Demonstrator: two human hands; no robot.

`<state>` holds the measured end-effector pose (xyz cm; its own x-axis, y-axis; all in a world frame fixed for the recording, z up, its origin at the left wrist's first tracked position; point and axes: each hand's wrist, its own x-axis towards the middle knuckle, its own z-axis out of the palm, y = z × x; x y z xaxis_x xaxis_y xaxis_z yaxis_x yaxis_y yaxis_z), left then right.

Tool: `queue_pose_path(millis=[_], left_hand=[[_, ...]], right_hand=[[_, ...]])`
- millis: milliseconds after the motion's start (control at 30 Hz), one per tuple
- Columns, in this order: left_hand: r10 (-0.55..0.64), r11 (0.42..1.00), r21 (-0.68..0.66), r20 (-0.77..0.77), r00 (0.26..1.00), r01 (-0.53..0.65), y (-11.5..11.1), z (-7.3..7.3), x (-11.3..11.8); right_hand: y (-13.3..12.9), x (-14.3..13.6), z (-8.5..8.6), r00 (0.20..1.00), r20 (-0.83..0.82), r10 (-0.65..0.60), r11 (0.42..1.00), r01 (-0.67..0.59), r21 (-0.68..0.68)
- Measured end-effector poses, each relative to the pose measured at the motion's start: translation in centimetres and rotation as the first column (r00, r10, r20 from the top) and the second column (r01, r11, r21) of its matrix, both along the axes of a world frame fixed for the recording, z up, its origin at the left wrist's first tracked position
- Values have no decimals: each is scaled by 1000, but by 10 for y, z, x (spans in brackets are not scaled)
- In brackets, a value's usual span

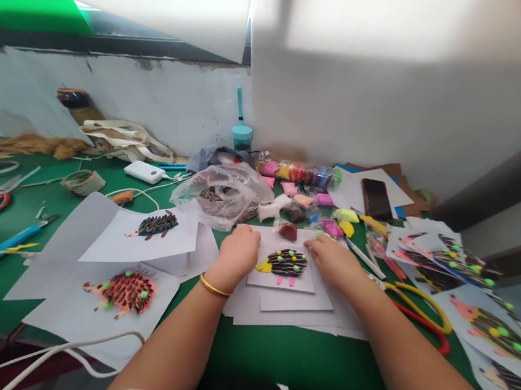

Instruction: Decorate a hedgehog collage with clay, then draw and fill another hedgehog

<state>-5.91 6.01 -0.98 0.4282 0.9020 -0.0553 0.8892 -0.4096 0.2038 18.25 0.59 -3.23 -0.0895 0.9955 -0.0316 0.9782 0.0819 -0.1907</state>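
A yellow-faced, dark-spined hedgehog collage on white paper lies between the curled left hand, at its ten o'clock, and bent right hand, at two; whether they pinch, I cannot tell. Probably light, flexible, fragile-spined: hold bare edges.

The middle hedgehog has a yellow face, dark spines with pale streaks, yellow and light-green dots, and pink feet, all on a white sheet. The lower-left hedgehog is coral, speckled with dark brown and dotted bright green. The bench is green, the bracelet gold, the cup light blue, the power bank white, the phone dark.
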Motion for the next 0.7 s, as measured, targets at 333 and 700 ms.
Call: queue_pose_path(millis=[333, 700], left_hand=[[70, 992, -109, 119, 990, -57, 3, 1, 6], [128, 976, -201, 207, 970, -86, 18, -7, -4]], right_hand=[[2, -2, 2, 985, -171, -3, 1000, 8, 30], [3, -4, 0, 774, -605, -185, 982, 115, -153]])
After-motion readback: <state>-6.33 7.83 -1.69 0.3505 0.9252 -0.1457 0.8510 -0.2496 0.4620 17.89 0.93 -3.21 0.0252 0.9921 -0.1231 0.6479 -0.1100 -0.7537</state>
